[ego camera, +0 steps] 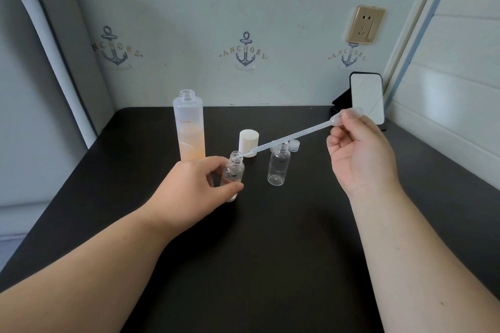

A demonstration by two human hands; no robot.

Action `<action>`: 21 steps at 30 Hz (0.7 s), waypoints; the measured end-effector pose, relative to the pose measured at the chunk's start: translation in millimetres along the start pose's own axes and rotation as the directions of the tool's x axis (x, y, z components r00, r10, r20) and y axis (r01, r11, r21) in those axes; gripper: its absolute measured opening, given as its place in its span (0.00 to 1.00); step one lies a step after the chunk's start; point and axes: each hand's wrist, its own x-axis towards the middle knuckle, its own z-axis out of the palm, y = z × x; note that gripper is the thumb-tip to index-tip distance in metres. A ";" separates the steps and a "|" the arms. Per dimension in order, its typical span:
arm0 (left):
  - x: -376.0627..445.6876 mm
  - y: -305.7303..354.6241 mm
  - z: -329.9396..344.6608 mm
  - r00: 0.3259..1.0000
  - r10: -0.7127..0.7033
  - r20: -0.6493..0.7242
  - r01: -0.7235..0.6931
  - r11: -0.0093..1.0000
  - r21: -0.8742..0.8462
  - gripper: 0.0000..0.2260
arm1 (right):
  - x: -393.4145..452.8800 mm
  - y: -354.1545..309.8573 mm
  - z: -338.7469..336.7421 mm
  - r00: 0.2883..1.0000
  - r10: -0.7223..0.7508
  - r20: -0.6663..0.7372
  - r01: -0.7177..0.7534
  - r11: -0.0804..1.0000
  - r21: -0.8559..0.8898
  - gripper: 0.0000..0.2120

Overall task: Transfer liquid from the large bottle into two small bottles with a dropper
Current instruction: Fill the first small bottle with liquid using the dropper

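dropper (295,134) is held at its bulb, pinched by my right hand (359,154), tip resting at the mouth of the small bottle (233,174). my left hand (194,184) grips that bottle, tilted, low over the black bench (270,251). i judge the dropper light and soft; a hard squeeze would spurt. the bottle looks light, smooth, easily tipped, so a hold at the body suits. second small bottle (279,167) stands just beside, large bottle (190,127) uncapped behind. open bench lies nearer me; edges well apart.
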 end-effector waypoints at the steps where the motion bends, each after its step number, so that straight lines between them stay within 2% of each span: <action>1: 0.0 0.0 -0.1 1.000 0.003 0.001 -0.003 1.000 0.001 0.05 | -0.3 -0.3 0.1 1.000 -0.001 -0.001 0.001 1.000 -0.003 0.12; 14: -0.7 -0.7 -0.3 1.000 -0.024 0.008 0.024 1.000 -0.010 0.05 | -0.5 -1.4 0.5 1.000 -0.009 -0.019 0.009 1.000 -0.011 0.11; 21: 0.4 -1.8 -0.1 0.997 -0.072 0.028 0.073 0.997 -0.029 0.07 | -0.9 -2.0 0.8 0.999 0.032 -0.029 -0.031 0.999 0.029 0.12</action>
